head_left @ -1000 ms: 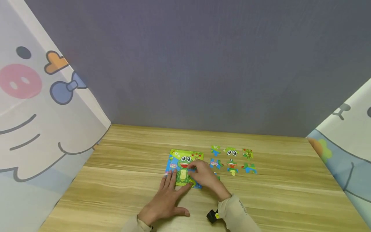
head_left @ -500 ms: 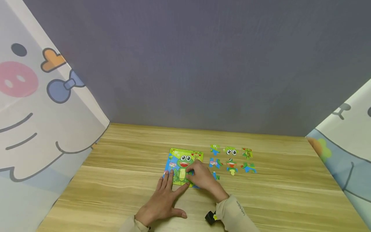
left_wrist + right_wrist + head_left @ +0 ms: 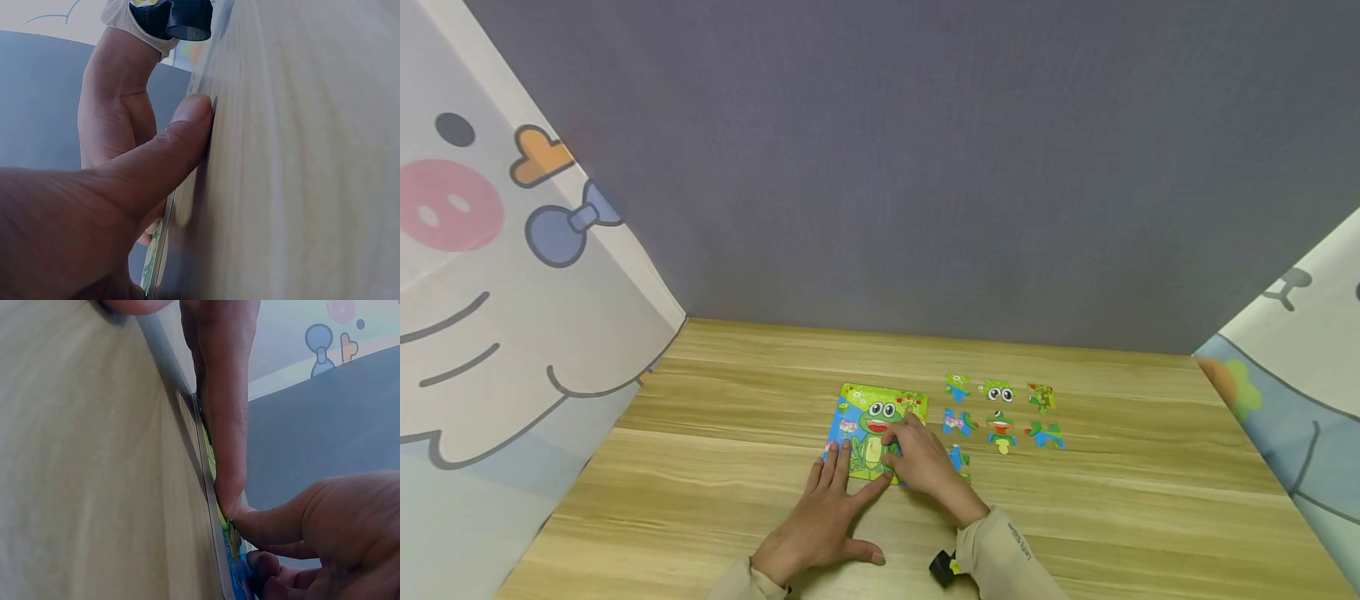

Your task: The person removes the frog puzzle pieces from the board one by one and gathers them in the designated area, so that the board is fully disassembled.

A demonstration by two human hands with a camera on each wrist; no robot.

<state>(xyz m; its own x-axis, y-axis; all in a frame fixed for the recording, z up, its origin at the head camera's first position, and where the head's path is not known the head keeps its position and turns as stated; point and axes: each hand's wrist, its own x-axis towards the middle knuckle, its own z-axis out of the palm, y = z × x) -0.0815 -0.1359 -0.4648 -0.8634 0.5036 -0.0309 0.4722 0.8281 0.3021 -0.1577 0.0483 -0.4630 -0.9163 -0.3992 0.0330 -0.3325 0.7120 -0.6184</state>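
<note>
A frog jigsaw board lies flat on the wooden table. My left hand is spread at its lower left, with fingertips on the board's edge and the index fingertip on the lower border. In the left wrist view, the left thumb rests on the table. Over the board's lower right my right hand curls its thumb and fingers down to the surface, pinching a small jigsaw piece mostly covered by the fingertips. The right wrist view shows the left index finger pressing close beside the right fingertips.
Several loose jigsaw pieces lie in rows right of the board, among them one with frog eyes and one with a mouth. Another piece is partly behind the right hand. A grey wall stands behind the table.
The yellow-green piece raised near the left index fingertip has dropped lower and is now hidden. My right hand has shifted slightly left and down; the left hand stays on the board.
</note>
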